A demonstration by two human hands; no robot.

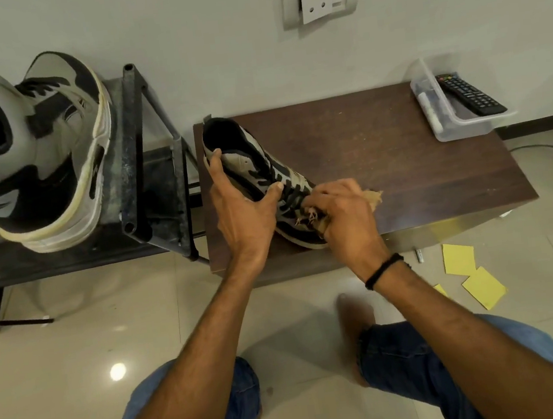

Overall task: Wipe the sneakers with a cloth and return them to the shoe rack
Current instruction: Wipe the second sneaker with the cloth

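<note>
Sneaker [261,165] in left hand [244,213]; right hand [343,209] seemingly clutches cloth [374,197].

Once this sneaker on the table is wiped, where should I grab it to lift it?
Probably take the sneaker by its ankle collar, coming from the left, where the left hand is. Its open rim lets fingers hook in, clear of the right hand holding the cloth at the toe.
</note>
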